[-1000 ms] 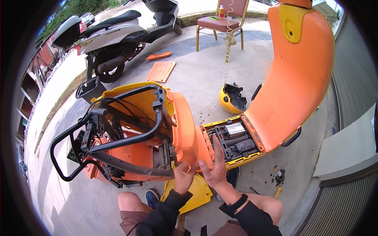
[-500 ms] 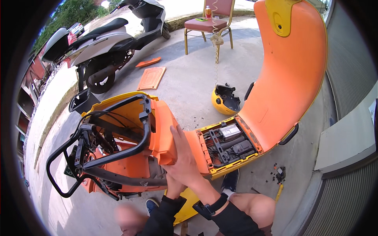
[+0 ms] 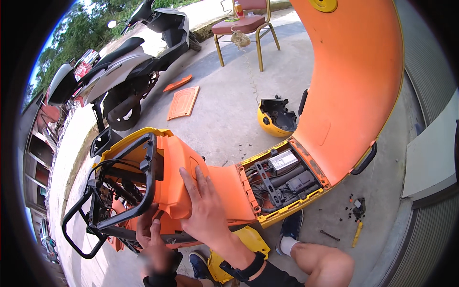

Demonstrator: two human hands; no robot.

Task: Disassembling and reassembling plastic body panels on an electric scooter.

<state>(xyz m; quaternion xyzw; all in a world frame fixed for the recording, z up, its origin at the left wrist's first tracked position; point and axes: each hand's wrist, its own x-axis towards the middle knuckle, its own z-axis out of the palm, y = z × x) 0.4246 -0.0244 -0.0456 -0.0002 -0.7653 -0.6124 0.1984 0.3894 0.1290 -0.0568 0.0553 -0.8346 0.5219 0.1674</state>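
Note:
My right hand (image 3: 206, 217) lies against an orange plastic scooter panel (image 3: 184, 165), fingers stretched and slightly apart on its side. To its left, my left hand (image 3: 152, 234) reaches up at the panel's lower edge, beside the black tube frame (image 3: 126, 214). Its fingers are bent in close to the thumb; what they hold, if anything, is hidden. The panel sits at the frame end of a partly stripped orange and yellow scooter. An uncovered bay (image 3: 282, 177) in the scooter body, right of my hands, shows cables, a silver box and black parts.
A tall orange seat-like section (image 3: 358, 71) rises at the right. A yellow helmet (image 3: 276, 119) and a flat orange panel (image 3: 183, 103) lie on the concrete. Loose small parts, a yellow-handled tool (image 3: 357, 234) and a yellow cover (image 3: 244, 248) are nearby. Another scooter (image 3: 119, 67) and a chair (image 3: 239, 26) stand behind.
My left hand has left its place beneath my right hand and moved left to the tube frame. My right hand remains on the orange panel. The whole view has shifted a little.

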